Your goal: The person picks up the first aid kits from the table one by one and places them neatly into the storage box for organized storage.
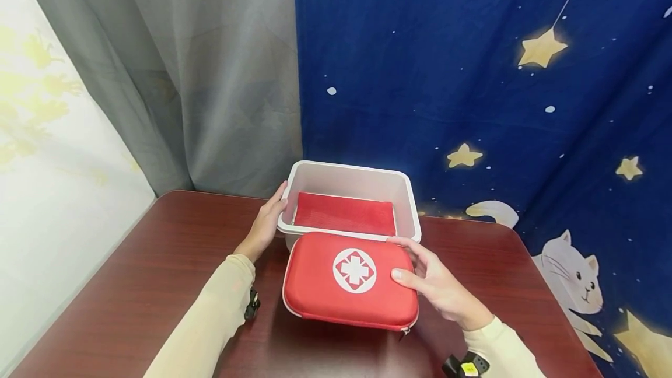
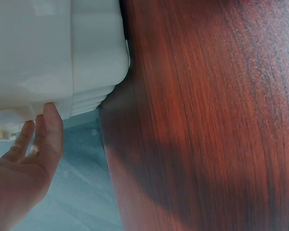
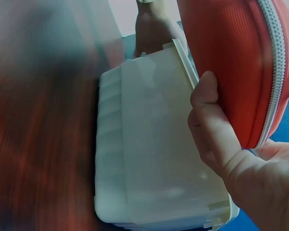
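Note:
A red zippered first-aid case (image 1: 315,273) with a white cross emblem is held at its right end by my right hand (image 1: 438,287). The thumb lies on its top face and the other fingers are behind and underneath. In the right wrist view the case (image 3: 231,57) shows its pale zipper beside the fingers. Behind it stands a white plastic bin (image 1: 357,167), and the case overlaps its front rim in the head view. A flat red item (image 1: 343,213) lies inside the bin. My left hand (image 1: 268,220) rests against the bin's left side, fingers extended along it.
The bin stands near the back edge of a dark red wooden table (image 1: 173,249). Behind the table hang a grey curtain (image 1: 236,74) and a blue curtain (image 1: 378,63) with stars and a cat. A pale curtain (image 1: 58,162) is at the left.

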Action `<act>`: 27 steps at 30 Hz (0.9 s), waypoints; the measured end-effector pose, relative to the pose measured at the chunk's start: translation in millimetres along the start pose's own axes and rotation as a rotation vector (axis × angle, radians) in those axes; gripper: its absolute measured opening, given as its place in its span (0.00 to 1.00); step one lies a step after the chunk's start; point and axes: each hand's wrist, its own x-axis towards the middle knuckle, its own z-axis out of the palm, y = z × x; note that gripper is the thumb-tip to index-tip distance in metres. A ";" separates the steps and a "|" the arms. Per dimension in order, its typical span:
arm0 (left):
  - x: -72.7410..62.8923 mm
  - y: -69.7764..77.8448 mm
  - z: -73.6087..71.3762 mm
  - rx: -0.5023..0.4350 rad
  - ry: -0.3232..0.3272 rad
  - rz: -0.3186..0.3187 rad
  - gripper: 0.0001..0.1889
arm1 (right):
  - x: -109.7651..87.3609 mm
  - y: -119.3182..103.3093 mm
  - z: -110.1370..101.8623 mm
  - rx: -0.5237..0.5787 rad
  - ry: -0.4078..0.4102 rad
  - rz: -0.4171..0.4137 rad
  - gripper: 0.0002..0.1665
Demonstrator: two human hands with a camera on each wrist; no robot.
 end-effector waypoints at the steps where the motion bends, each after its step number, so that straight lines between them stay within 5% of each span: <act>1: -0.6 1.8 -0.2 0.001 -0.003 -0.006 0.29 | 0.8 -0.9 -0.6 -0.003 0.015 0.007 0.37; 10: -15.5 30.8 0.2 -0.015 -0.024 -0.022 0.29 | 9.7 -12.3 -4.7 0.046 0.063 0.038 0.37; 18: -1.6 1.4 -0.9 -0.030 0.002 -0.021 0.29 | 15.8 -27.5 -8.5 0.047 0.057 0.002 0.36; 27: 0.0 -1.8 0.4 0.019 0.024 0.031 0.28 | 34.1 -45.1 -15.7 -0.004 0.211 0.050 0.35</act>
